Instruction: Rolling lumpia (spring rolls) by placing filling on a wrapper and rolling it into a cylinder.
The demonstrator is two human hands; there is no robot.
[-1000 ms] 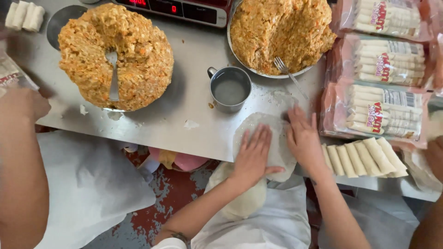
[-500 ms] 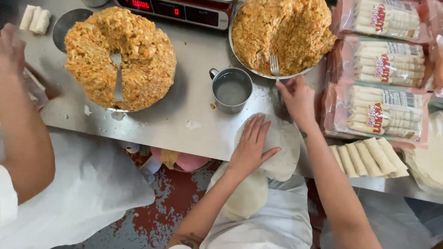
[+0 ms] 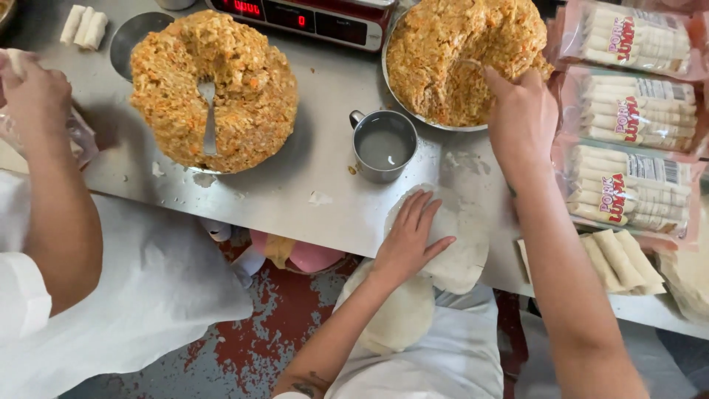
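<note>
My left hand (image 3: 410, 238) lies flat, fingers spread, on a round pale wrapper (image 3: 467, 255) at the front edge of the steel table (image 3: 295, 199). The wrapper hangs partly over the edge above my white apron. My right hand (image 3: 521, 114) reaches into the wide metal bowl (image 3: 413, 112) heaped with orange minced filling (image 3: 450, 44). Its fingers are closed on a fork (image 3: 470, 65) whose tip pokes into the filling.
A metal cup of cloudy liquid (image 3: 382, 146) stands between two filling mounds; the left mound (image 3: 221, 70) holds a spoon (image 3: 209, 111). A scale (image 3: 295, 15) sits behind. Sealed packs of rolls (image 3: 628, 125) and loose rolled ones (image 3: 620, 258) lie right. A co-worker's hand (image 3: 37, 96) works at left.
My right hand left the wrapper, moved up to the right bowl and took the fork. My left hand stayed on the wrapper. The co-worker's hand rose onto the table.
</note>
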